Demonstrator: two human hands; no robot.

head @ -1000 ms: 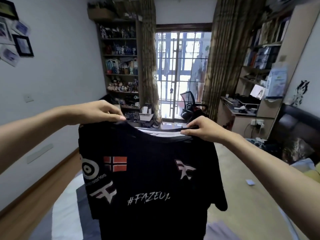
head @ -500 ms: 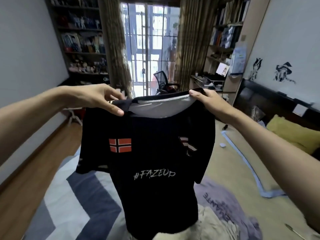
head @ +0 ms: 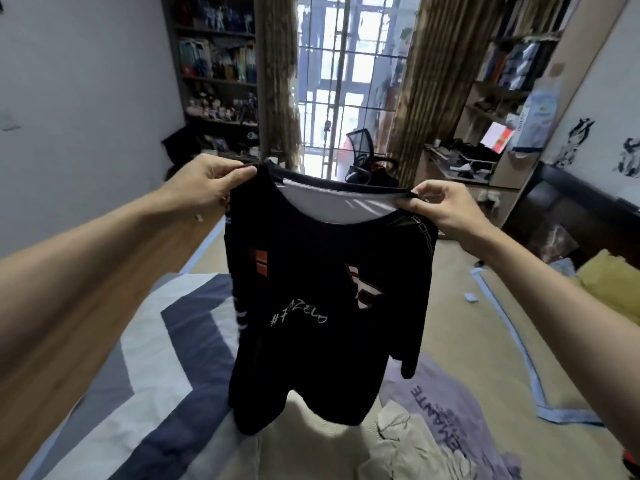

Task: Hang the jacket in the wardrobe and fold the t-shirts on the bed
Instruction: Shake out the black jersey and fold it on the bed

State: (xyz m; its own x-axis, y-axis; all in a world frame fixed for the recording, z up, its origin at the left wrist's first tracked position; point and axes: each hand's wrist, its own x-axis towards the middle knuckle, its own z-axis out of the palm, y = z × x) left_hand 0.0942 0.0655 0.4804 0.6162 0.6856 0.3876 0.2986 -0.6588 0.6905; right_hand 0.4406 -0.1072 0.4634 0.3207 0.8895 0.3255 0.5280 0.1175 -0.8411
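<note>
Hands pinch shoulders, left hand [head: 211, 183], right hand [head: 446, 207]: we hold black printed t-shirt [head: 322, 296] spread (pre-fold) above bed [head: 450, 296].

A person's left hand [head: 211, 183] and right hand [head: 446, 207] hold a t-shirt [head: 322, 292] by its shoulders above a bed [head: 450, 306], the left hand at the left shoulder, the right at the right. The shirt hangs between the arms, its hem just over a blanket [head: 145, 341] spread on the bed's left part. Two more shirts [head: 446, 420] lie crumpled on the bed below and right of it. A pillow [head: 609, 282] sits at the bed's right edge. Behind the shirt stands a chair [head: 360, 157] before a window [head: 346, 74]. Shelves [head: 221, 64] rise left of the window; a desk [head: 460, 168] with shelves above stands right.
</note>
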